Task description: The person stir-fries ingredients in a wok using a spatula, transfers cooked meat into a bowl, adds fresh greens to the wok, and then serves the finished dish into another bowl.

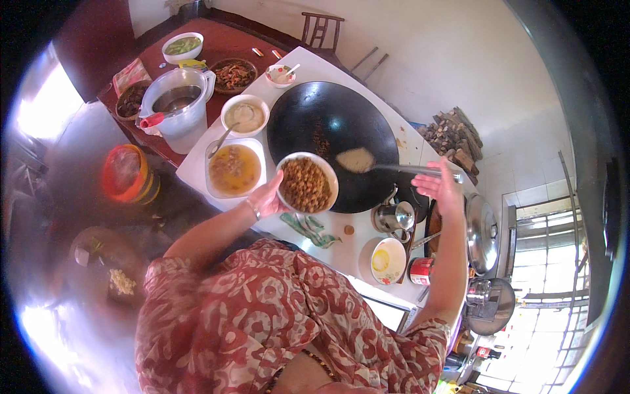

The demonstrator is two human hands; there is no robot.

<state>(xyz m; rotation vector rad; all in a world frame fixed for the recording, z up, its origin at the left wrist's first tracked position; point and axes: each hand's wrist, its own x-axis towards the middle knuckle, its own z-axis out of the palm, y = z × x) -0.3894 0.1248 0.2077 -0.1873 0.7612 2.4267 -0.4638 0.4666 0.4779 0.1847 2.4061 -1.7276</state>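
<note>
My left hand grips the rim of a white bowl heaped with brown, crumbly cooked food, tilted over the near edge of a large black wok. A strip of brown bits lies inside the wok. My right hand is at the right, its thumb across the handle of a metal wok spatula and its fingers loosely extended below. The spatula's pale head is over the wok's right side.
Left of the wok are a square bowl of yellow broth, a bowl of pale liquid and a plastic pitcher. Nearer me lie a green-striped cloth, a metal kettle and a floral bowl. Firewood is stacked at right.
</note>
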